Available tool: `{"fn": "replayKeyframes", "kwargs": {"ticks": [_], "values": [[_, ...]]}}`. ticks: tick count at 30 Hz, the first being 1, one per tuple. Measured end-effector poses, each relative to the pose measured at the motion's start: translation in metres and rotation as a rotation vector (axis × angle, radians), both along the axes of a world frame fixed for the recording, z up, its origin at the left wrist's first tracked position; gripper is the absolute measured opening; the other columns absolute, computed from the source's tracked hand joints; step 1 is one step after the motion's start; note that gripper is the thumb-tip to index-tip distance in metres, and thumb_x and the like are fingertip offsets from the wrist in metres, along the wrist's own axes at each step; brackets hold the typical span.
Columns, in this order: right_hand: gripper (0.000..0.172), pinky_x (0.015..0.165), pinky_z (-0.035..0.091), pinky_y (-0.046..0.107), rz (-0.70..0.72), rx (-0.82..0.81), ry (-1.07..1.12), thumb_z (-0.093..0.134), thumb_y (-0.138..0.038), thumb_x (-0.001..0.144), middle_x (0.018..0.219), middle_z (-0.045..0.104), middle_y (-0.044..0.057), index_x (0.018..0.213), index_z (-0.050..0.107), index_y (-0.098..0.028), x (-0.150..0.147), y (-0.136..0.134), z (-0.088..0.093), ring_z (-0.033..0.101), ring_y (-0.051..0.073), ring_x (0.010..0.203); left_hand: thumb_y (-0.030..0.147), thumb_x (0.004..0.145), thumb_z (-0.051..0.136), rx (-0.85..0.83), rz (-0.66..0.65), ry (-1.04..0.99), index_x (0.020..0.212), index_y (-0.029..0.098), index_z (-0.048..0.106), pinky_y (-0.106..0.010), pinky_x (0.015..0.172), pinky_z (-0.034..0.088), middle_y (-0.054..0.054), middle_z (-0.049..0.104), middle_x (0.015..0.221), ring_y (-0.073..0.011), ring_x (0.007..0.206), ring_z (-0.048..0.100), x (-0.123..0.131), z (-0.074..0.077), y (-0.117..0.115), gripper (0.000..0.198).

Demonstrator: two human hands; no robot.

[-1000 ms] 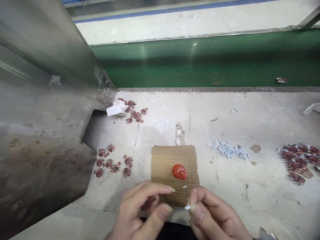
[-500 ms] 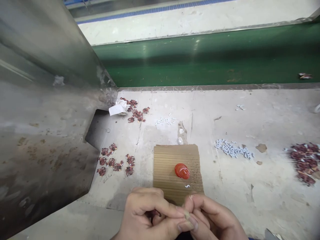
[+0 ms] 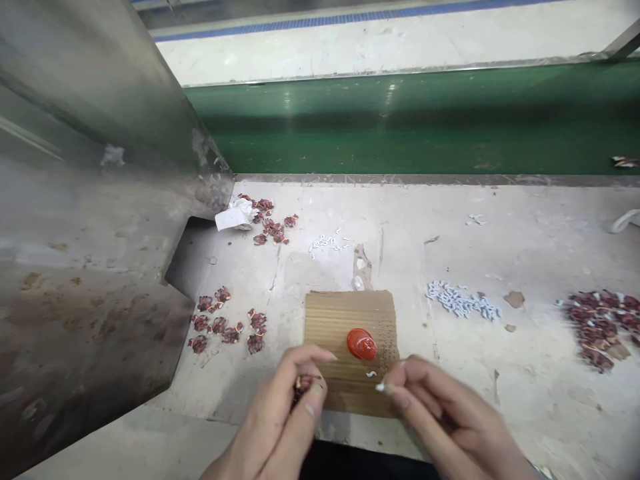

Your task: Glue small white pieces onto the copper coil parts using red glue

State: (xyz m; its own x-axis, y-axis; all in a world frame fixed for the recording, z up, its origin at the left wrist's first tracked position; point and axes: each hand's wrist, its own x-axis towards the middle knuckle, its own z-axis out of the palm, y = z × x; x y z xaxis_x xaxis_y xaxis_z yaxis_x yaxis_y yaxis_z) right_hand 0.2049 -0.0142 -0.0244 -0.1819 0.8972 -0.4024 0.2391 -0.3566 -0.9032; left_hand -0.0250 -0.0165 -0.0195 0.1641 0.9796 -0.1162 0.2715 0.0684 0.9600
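Observation:
My left hand (image 3: 285, 417) is curled round a small dark reddish-brown piece (image 3: 303, 385), mostly hidden by the fingers. My right hand (image 3: 440, 413) pinches a small pale white piece (image 3: 381, 387) between thumb and fingertips. Both hands are apart, over the near edge of a brown corrugated cardboard sheet (image 3: 325, 320). On the cardboard lies a glossy red blob (image 3: 362, 344), and just below it a tiny curved pale piece (image 3: 371, 375).
Several reddish-brown pieces (image 3: 219, 325) lie left of the cardboard, more (image 3: 273, 230) behind beside a crumpled white paper (image 3: 236, 216). Right stand a pile of pale curved pieces (image 3: 463, 300) and a reddish-brown pile (image 3: 600, 327). A metal panel (image 3: 90, 233) borders the left, a green strip (image 3: 400, 120) the back.
My hands, fingertips together before, have separated. The right hand has moved away with a pale piece in its pinch; the left index finger has lifted, and the reddish-brown piece shows more.

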Motion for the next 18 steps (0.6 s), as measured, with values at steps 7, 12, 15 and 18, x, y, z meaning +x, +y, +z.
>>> {"fn": "replayKeyframes", "kwargs": {"ticks": [7, 12, 15, 18], "values": [[0.021, 0.051, 0.04, 0.028, 0.47, 0.723, -0.634, 0.045, -0.028, 0.113, 0.077, 0.063, 0.0, 0.103, 0.063, -0.023, 0.025, 0.041, -0.002, 0.064, 0.017, 0.056, 0.028, 0.104, 0.061, -0.19, -0.036, 0.136, 0.108, 0.027, 0.07, -0.028, 0.091, 0.062, -0.008, 0.084, 0.116, -0.0228, 0.112, 0.079, -0.035, 0.001, 0.009, 0.01], [0.018, 0.052, 0.037, 0.03, 0.613, 0.714, -0.685, 0.046, -0.026, 0.112, 0.08, 0.065, 0.0, 0.101, 0.061, -0.024, 0.019, 0.048, 0.001, 0.066, 0.02, 0.062, 0.016, 0.085, 0.079, -0.053, 0.055, 0.066, 0.089, 0.027, 0.086, -0.02, 0.072, 0.066, -0.003, 0.086, 0.092, -0.0196, 0.083, 0.083, -0.034, -0.001, 0.01, 0.014], [0.019, 0.053, 0.038, 0.031, 0.657, 0.694, -0.711, 0.045, -0.025, 0.112, 0.081, 0.065, 0.001, 0.101, 0.06, -0.024, 0.019, 0.047, 0.001, 0.066, 0.021, 0.063, 0.011, 0.077, 0.085, -0.099, 0.236, -0.059, 0.091, 0.029, 0.086, -0.015, 0.064, 0.065, 0.002, 0.086, 0.08, -0.0159, 0.07, 0.083, -0.03, -0.004, 0.009, 0.023], [0.021, 0.05, 0.037, 0.03, 0.66, 0.699, -0.737, 0.044, -0.027, 0.112, 0.077, 0.062, 0.0, 0.097, 0.059, -0.024, 0.018, 0.049, 0.003, 0.064, 0.02, 0.058, 0.006, 0.073, 0.087, -0.171, 0.273, -0.184, 0.083, 0.027, 0.087, -0.016, 0.065, 0.067, 0.001, 0.088, 0.08, -0.0174, 0.071, 0.084, -0.032, -0.004, 0.012, 0.024]]}}
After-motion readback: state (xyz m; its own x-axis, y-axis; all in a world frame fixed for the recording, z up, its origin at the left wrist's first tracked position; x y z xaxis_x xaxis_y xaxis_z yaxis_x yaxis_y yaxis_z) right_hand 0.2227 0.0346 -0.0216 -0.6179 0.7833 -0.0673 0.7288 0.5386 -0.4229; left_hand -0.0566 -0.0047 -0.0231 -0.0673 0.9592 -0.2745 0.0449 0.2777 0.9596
